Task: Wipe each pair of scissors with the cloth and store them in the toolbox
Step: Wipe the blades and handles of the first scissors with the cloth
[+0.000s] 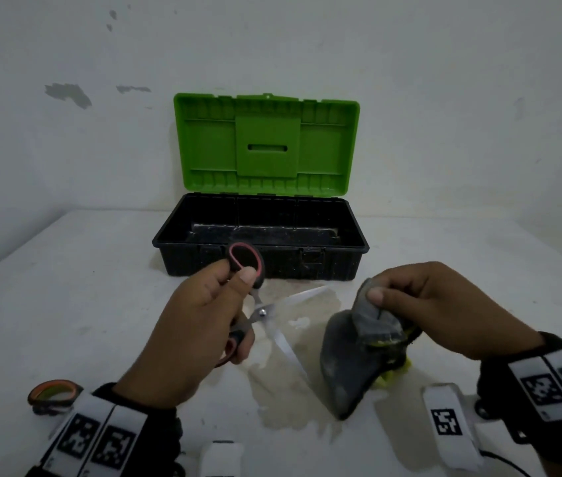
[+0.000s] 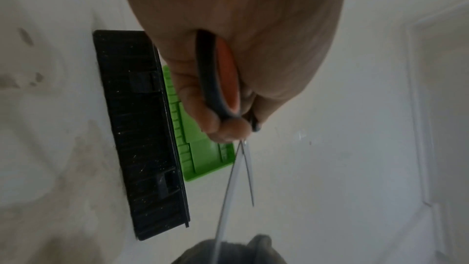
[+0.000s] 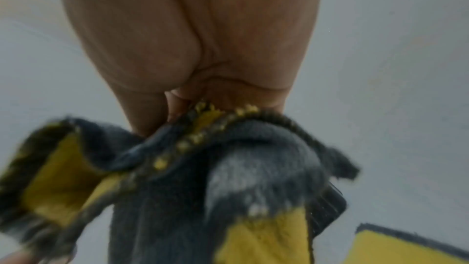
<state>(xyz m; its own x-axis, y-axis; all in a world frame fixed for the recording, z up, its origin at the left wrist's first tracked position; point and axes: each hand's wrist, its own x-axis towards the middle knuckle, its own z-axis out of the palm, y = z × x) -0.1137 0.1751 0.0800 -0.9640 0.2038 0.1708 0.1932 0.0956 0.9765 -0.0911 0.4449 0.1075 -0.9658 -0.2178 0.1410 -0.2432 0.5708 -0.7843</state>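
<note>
My left hand point(image 1: 204, 315) grips the black-and-red handles of a pair of scissors point(image 1: 266, 313) above the table, blades spread apart and pointing right and down. The left wrist view shows the scissors point(image 2: 218, 79) from the handle end, their blades running toward the cloth point(image 2: 228, 252). My right hand point(image 1: 420, 304) pinches a grey cloth point(image 1: 352, 359) with a yellow underside; its lower end hangs onto the table. The cloth point(image 3: 203, 178) fills the right wrist view below my right hand point(image 3: 198, 47). Behind both hands stands the black toolbox point(image 1: 310, 263), its green lid point(image 1: 266, 142) open and upright.
A second pair of scissors shows only an orange-lined handle loop point(image 1: 53, 392) at the near left, behind my left wrist. The white table point(image 1: 66, 304) meets a white wall behind the toolbox. A stained patch point(image 1: 290, 401) lies in front of the toolbox.
</note>
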